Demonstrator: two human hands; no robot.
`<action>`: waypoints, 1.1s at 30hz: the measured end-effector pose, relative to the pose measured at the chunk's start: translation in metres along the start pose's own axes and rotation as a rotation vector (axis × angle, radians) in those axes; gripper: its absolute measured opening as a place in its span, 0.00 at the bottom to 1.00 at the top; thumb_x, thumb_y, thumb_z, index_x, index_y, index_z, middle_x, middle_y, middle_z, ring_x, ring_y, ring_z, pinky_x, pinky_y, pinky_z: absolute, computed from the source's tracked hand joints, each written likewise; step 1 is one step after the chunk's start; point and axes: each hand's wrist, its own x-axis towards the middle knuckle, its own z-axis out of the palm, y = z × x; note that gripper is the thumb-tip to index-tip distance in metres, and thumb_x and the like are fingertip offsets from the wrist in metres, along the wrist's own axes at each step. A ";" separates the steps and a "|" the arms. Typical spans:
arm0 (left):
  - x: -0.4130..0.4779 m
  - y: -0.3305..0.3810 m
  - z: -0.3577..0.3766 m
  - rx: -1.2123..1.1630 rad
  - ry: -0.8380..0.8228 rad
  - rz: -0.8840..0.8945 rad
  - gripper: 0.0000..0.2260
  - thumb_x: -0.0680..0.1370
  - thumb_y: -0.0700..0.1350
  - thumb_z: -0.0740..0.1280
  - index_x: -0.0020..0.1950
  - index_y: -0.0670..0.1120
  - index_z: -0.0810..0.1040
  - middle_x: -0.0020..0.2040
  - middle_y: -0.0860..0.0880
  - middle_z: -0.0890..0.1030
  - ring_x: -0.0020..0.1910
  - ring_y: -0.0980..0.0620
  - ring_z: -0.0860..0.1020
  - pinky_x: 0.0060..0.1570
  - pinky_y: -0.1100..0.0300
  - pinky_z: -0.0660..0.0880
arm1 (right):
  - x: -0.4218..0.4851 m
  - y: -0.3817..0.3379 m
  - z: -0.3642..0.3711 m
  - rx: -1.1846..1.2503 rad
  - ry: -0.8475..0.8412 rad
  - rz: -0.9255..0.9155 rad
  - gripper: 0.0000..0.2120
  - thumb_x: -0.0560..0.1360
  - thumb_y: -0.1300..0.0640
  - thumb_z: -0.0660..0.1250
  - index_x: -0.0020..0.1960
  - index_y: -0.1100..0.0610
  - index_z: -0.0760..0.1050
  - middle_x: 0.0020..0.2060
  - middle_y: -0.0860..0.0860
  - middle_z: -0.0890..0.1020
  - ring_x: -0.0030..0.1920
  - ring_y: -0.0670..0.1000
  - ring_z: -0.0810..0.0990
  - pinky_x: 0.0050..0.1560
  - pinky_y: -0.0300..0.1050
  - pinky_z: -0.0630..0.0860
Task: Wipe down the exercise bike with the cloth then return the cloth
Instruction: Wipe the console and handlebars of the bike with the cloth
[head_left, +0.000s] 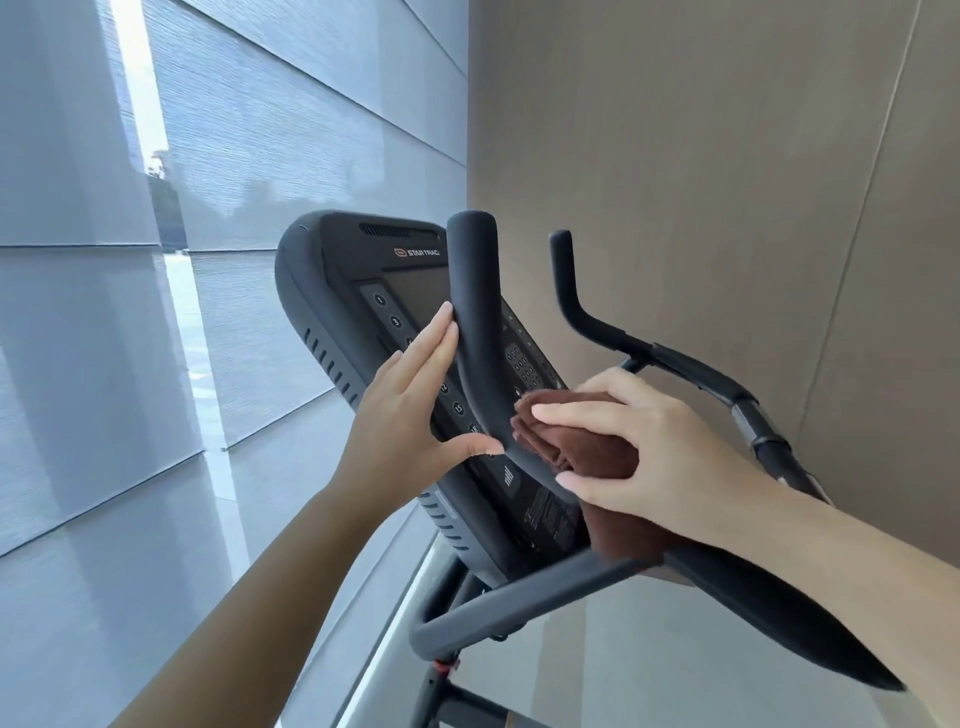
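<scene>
wiping: right hand (639, 447) presses the brown cloth (576, 441) against the near handlebar horn (475, 332), fingers clamped on the cloth
left hand (410, 410): fingers straight and together, flat on the horn's other side, thumb spread
behind: exercise bike console (363, 291)

**Bike frame as carrier**

Exercise bike (519, 608) carries everything here. Brown cloth (576, 441) lies bunched against the near curved handlebar (475, 332), under the right hand (644, 457). Left hand (410, 410) lies flat on the bar's other side. Console (363, 291) sits behind both hands.
</scene>
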 end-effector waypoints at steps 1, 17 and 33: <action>-0.001 -0.006 0.000 -0.009 -0.001 0.019 0.44 0.64 0.61 0.70 0.72 0.39 0.60 0.73 0.46 0.60 0.70 0.57 0.59 0.65 0.51 0.63 | 0.007 -0.004 0.006 -0.003 0.099 0.006 0.24 0.66 0.54 0.74 0.60 0.41 0.75 0.54 0.44 0.74 0.53 0.38 0.72 0.54 0.25 0.65; 0.009 -0.127 0.009 0.144 -0.092 0.490 0.26 0.71 0.63 0.60 0.55 0.44 0.79 0.56 0.46 0.80 0.62 0.46 0.74 0.66 0.48 0.56 | 0.048 -0.062 0.090 -0.752 0.559 0.055 0.20 0.69 0.53 0.71 0.61 0.51 0.74 0.56 0.55 0.75 0.49 0.56 0.75 0.50 0.48 0.76; 0.023 -0.153 0.019 0.077 0.112 0.666 0.20 0.73 0.59 0.62 0.51 0.44 0.79 0.49 0.46 0.80 0.55 0.47 0.74 0.61 0.51 0.60 | 0.068 -0.082 0.112 -1.009 0.600 0.238 0.20 0.69 0.56 0.73 0.60 0.56 0.76 0.56 0.61 0.75 0.50 0.61 0.76 0.51 0.46 0.71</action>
